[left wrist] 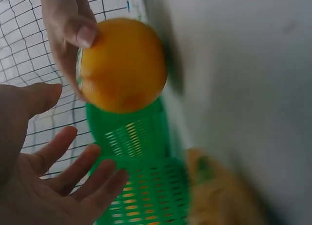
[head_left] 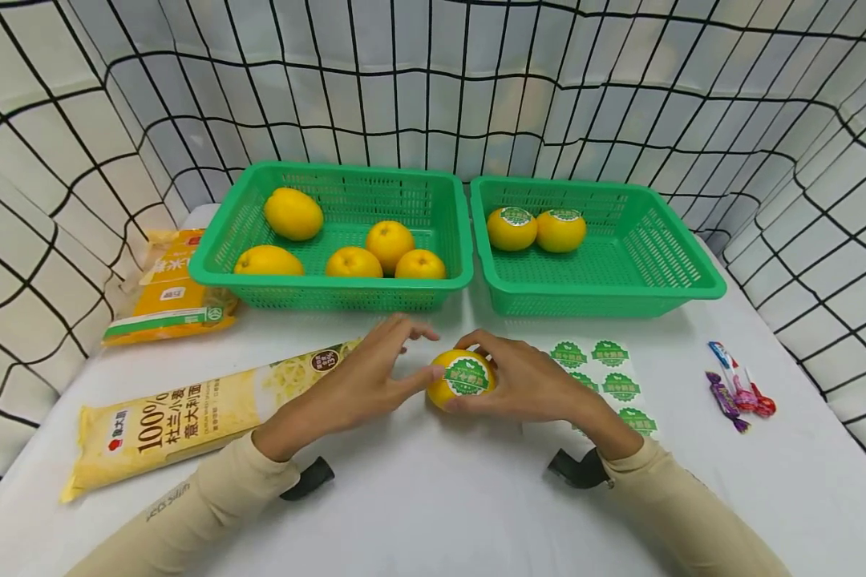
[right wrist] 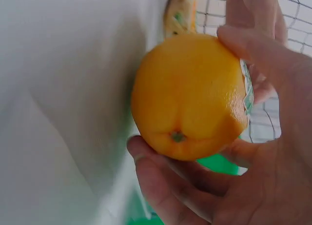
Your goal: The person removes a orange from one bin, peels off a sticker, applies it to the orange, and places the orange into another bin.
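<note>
My right hand (head_left: 530, 381) grips an orange (head_left: 442, 391) from its right side, fingers and thumb curled round it. A green and white sticker (head_left: 467, 375) sits on the top of that fruit. In the right wrist view the orange (right wrist: 187, 98) shows its stem end, and the sticker is seen edge-on. Just left of the fruit is my left hand (head_left: 375, 373), its thumb close to the sticker in the head view. The left wrist view shows that left hand (left wrist: 63, 171) with fingers spread and nothing between them, apart from the orange (left wrist: 126, 64).
Behind stand two green baskets: the left basket (head_left: 332, 292) holds several plain oranges, the right basket (head_left: 621, 272) two stickered ones. A sticker sheet (head_left: 621, 387) lies right, beyond it wrapped candies (head_left: 739, 393). A pasta pack (head_left: 209, 413) and an orange bag (head_left: 176, 292) lie left. Black netting surrounds the table.
</note>
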Demonstrator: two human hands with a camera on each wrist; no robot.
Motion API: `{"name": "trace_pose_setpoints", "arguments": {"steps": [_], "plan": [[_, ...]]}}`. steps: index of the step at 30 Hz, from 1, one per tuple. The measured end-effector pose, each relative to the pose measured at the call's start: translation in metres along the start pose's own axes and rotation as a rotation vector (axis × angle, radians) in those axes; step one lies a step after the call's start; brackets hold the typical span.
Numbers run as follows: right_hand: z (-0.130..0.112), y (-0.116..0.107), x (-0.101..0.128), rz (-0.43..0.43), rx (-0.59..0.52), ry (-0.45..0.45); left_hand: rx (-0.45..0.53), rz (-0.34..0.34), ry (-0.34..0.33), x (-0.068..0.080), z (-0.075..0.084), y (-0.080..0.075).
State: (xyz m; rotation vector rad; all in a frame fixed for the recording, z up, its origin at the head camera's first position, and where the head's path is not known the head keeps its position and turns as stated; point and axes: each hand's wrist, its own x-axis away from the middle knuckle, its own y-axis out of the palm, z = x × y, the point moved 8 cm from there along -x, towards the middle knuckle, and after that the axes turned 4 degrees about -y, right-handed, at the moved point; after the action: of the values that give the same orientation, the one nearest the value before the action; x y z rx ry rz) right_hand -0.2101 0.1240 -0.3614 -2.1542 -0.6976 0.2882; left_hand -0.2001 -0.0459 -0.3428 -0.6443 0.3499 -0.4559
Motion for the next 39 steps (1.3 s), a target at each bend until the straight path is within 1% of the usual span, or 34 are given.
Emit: {"name": "trace_pose_setpoints", "arguments": {"steps": [2, 4, 5, 6, 7, 9, 10, 12, 14, 16, 18, 22, 24, 26, 29, 33, 36, 39], "plan": [[0.003, -0.009, 0.005, 0.003, 0.016, 0.012, -0.17, 0.079, 0.117, -0.007, 0.018, -0.006], [0.006, -0.02, 0.012, 0.009, 0.027, 0.026, -0.303, 0.144, 0.211, -0.018, 0.035, -0.01], [0.008, -0.026, 0.016, 0.011, 0.034, 0.033, -0.353, 0.168, 0.25, -0.025, 0.042, -0.011], [0.01, -0.032, 0.019, 0.011, 0.041, 0.037, -0.396, 0.183, 0.279, -0.032, 0.048, -0.011], [0.012, -0.038, 0.023, 0.005, 0.046, 0.041, -0.432, 0.186, 0.294, -0.039, 0.053, -0.011], [0.016, -0.05, 0.03, -0.015, 0.054, 0.04, -0.478, 0.172, 0.298, -0.055, 0.059, -0.01], [0.018, -0.057, 0.033, -0.027, 0.057, 0.036, -0.484, 0.156, 0.291, -0.064, 0.062, -0.01], [0.02, -0.072, 0.039, -0.056, 0.032, 0.023, -0.464, 0.113, 0.246, -0.083, 0.062, -0.011], [0.021, -0.09, 0.043, -0.079, 0.018, 0.009, -0.396, 0.077, 0.181, -0.1, 0.058, -0.014], [0.022, -0.108, 0.045, -0.096, -0.003, 0.009, -0.326, 0.065, 0.105, -0.116, 0.051, -0.019], [0.023, -0.128, 0.044, -0.101, -0.009, 0.016, -0.274, 0.077, 0.048, -0.128, 0.045, -0.024], [0.027, -0.167, 0.03, -0.085, 0.021, 0.054, -0.181, 0.109, -0.01, -0.143, 0.035, -0.026], [0.03, -0.183, 0.016, -0.081, 0.06, 0.077, -0.13, 0.109, -0.027, -0.149, 0.031, -0.025], [0.033, -0.191, -0.005, -0.091, 0.088, 0.099, -0.097, 0.106, -0.049, -0.151, 0.025, -0.025], [0.04, -0.193, -0.04, -0.136, 0.118, 0.131, -0.084, 0.101, -0.09, -0.153, 0.016, -0.026], [0.055, -0.179, -0.08, -0.219, 0.134, 0.19, -0.072, 0.094, -0.143, -0.157, 0.006, -0.023], [0.066, -0.163, -0.102, -0.286, 0.142, 0.236, -0.078, 0.072, -0.154, -0.158, 0.004, -0.018], [0.074, -0.15, -0.116, -0.345, 0.163, 0.282, -0.087, 0.05, -0.154, -0.159, 0.005, -0.014]]}}
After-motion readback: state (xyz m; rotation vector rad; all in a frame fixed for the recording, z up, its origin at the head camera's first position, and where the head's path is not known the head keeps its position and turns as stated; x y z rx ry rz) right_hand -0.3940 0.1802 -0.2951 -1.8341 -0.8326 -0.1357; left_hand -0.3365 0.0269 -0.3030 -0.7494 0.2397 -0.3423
